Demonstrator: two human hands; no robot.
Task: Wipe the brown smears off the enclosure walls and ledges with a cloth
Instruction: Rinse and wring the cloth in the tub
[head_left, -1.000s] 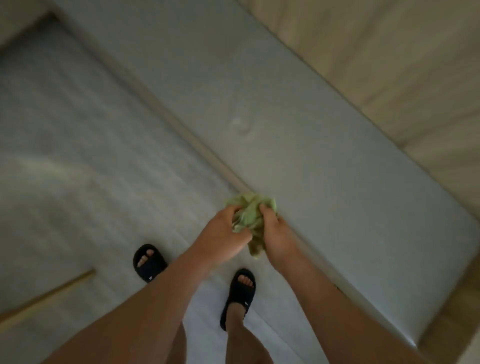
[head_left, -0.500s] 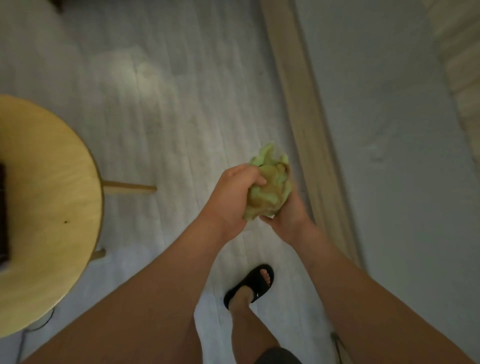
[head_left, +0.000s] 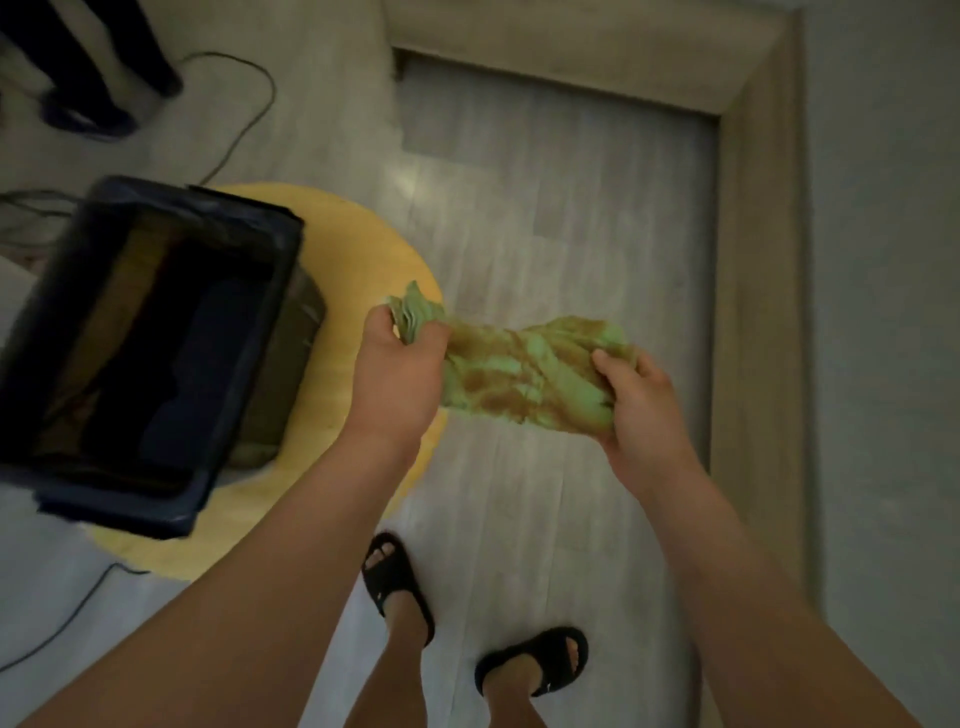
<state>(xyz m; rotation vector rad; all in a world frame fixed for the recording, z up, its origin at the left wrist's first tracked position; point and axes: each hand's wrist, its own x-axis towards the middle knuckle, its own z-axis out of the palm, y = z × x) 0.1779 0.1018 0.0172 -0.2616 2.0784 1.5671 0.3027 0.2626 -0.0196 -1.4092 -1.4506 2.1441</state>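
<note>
A green cloth (head_left: 519, 374) with brown stains is stretched out between both hands at chest height over the floor. My left hand (head_left: 395, 374) grips its left end, a bunched corner sticking up above the fingers. My right hand (head_left: 639, 405) grips the right end from below. A pale wooden ledge (head_left: 753, 312) runs along the grey wall (head_left: 883, 312) on the right and turns across the far end. No brown smear on wall or ledge is visible here.
A round yellow stool (head_left: 332, 405) stands at the left and carries a dark blue bin (head_left: 145, 353) with dark items inside. Cables (head_left: 244, 104) trail over the floor at the upper left near another person's dark legs (head_left: 104, 62). My sandalled feet (head_left: 400, 587) stand below.
The view swung left from the wall to the stool and bin. The cloth, bunched tightly between both hands before, is now pulled out lengthwise, the hands further apart.
</note>
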